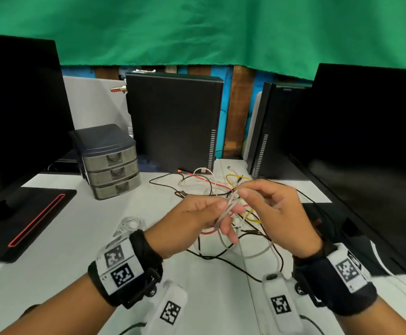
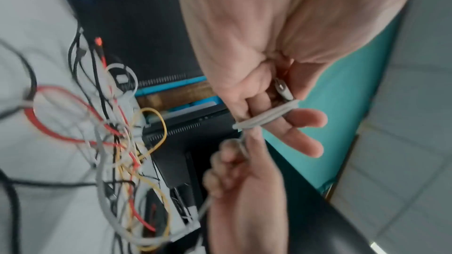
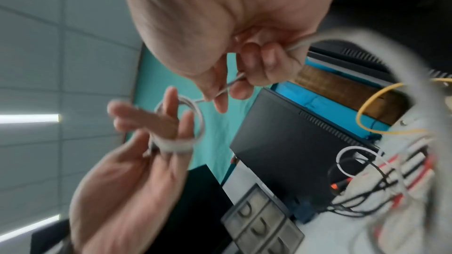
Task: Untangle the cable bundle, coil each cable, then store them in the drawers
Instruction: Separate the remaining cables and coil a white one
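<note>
Green cloth backs the white desk (image 1: pixel 59 250). Left hand (image 1: pixel 197 218) wears grey cable (image 2: pixel 266 117) looped round its straight fingers; right hand (image 1: pixel 274 213) pinches that cable's free run. Cable bundle (image 1: pixel 221 189) lies beneath; drawers (image 1: pixel 111 163) at ten o'clock.

Bare table (image 1: pixel 59 257) lies open on the near left, between the black pad (image 1: pixel 28 213) and the cable tangle (image 1: pixel 223 189). A small white coil (image 1: pixel 130 223) sits at its far edge. The drawer unit (image 1: pixel 111 163) faces this open stretch, fronts unblocked. Behind, a computer tower (image 1: pixel 173 119) and monitors (image 1: pixel 18 112) close off the back and sides. Loose cables spread across the centre and seem to trail rightward under the right hand (image 1: pixel 274 213).
</note>
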A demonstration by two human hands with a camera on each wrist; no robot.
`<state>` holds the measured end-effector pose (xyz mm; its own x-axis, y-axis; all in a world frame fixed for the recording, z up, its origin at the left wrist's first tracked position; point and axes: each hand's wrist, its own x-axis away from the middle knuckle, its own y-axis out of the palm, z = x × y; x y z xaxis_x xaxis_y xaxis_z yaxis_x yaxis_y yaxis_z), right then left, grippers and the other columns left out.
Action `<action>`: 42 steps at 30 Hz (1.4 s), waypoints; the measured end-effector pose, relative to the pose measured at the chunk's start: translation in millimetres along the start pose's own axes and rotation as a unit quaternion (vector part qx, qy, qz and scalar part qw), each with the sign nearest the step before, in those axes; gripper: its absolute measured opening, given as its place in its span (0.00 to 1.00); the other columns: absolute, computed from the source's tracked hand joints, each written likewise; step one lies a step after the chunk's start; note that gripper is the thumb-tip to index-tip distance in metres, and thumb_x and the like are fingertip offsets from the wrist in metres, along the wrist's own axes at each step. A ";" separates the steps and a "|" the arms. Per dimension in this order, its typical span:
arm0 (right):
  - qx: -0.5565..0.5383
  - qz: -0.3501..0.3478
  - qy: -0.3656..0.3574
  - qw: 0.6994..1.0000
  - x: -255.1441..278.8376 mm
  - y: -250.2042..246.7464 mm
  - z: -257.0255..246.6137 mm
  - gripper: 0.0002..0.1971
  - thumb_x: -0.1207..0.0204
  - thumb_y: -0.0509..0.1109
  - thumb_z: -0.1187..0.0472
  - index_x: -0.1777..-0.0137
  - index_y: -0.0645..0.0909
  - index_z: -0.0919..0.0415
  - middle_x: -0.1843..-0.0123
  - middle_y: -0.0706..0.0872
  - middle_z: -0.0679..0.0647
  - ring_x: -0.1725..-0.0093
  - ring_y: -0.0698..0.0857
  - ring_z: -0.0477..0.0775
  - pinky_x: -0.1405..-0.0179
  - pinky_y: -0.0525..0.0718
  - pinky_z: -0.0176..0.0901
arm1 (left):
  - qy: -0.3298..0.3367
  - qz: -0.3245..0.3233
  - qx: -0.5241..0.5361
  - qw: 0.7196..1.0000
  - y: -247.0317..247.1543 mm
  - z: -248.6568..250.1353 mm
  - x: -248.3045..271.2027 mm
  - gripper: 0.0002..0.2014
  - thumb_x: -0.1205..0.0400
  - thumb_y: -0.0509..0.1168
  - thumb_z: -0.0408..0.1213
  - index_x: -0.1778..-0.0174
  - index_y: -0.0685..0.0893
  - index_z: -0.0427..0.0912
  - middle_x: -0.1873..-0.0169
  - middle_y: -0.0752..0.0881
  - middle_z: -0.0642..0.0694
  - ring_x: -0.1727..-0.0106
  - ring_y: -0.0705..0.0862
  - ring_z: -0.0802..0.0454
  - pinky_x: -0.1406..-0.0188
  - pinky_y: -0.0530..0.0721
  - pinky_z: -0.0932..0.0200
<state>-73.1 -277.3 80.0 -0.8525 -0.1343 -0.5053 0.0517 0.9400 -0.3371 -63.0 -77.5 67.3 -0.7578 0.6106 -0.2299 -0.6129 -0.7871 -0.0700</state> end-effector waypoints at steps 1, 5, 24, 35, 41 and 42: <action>-0.009 -0.006 0.004 1.000 0.5 2.3 3.4 0.09 0.16 0.68 0.63 0.49 0.91 0.55 0.53 0.93 0.50 0.53 0.89 0.47 0.51 0.84 0.38 | -0.001 0.003 0.068 0.998 2.1 4.2 0.4 0.20 0.12 0.53 0.40 0.37 0.86 0.31 0.70 0.84 0.53 0.58 0.90 0.49 0.38 0.83 0.57; 0.065 -0.104 0.037 0.992 12.6 23.8 12.9 0.15 0.13 0.63 0.53 0.52 0.88 0.31 0.72 0.80 0.37 0.68 0.77 0.41 0.63 0.77 0.39 | 0.025 0.108 0.222 0.969 -0.8 19.6 -4.3 0.17 0.13 0.57 0.39 0.37 0.84 0.32 0.65 0.88 0.47 0.49 0.91 0.47 0.42 0.86 0.56; 0.188 -0.181 -0.024 0.965 6.1 14.2 -22.3 0.12 0.12 0.62 0.52 0.46 0.85 0.54 0.59 0.87 0.51 0.57 0.85 0.49 0.52 0.83 0.57 | 0.169 0.349 -0.312 0.867 -23.8 -11.2 -9.5 0.13 0.07 0.50 0.41 0.37 0.79 0.52 0.43 0.88 0.55 0.36 0.82 0.71 0.39 0.77 0.74; 0.184 -0.053 -0.079 0.978 -125.6 11.0 -48.2 0.07 0.19 0.72 0.55 0.50 0.92 0.52 0.53 0.93 0.50 0.50 0.90 0.51 0.44 0.87 0.59 | 0.130 0.201 -0.008 0.971 -41.1 39.1 -2.6 0.18 0.11 0.55 0.42 0.50 0.89 0.38 0.69 0.84 0.48 0.57 0.87 0.52 0.41 0.82 0.58; 0.236 -0.238 -0.015 0.942 -99.6 65.1 -26.9 0.16 0.15 0.62 0.42 0.45 0.90 0.46 0.65 0.88 0.47 0.67 0.82 0.43 0.58 0.84 0.50 | 0.157 0.223 0.262 0.926 -65.7 66.8 8.7 0.17 0.11 0.53 0.40 0.38 0.83 0.35 0.61 0.90 0.49 0.45 0.91 0.51 0.35 0.84 0.56; 0.242 -0.270 -0.022 0.932 -90.1 72.7 -32.0 0.16 0.14 0.60 0.42 0.46 0.89 0.43 0.65 0.88 0.46 0.66 0.83 0.43 0.57 0.84 0.49 | 0.162 0.241 0.261 0.921 -71.3 66.3 9.2 0.17 0.09 0.51 0.39 0.37 0.82 0.36 0.58 0.92 0.49 0.40 0.90 0.50 0.31 0.81 0.55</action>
<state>-9.2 -186.8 126.4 -0.8002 -0.5699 -0.1869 -0.1414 0.4822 -0.8646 -41.1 -9.9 134.5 -0.9155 0.0764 -0.3950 -0.3105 -0.7585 0.5730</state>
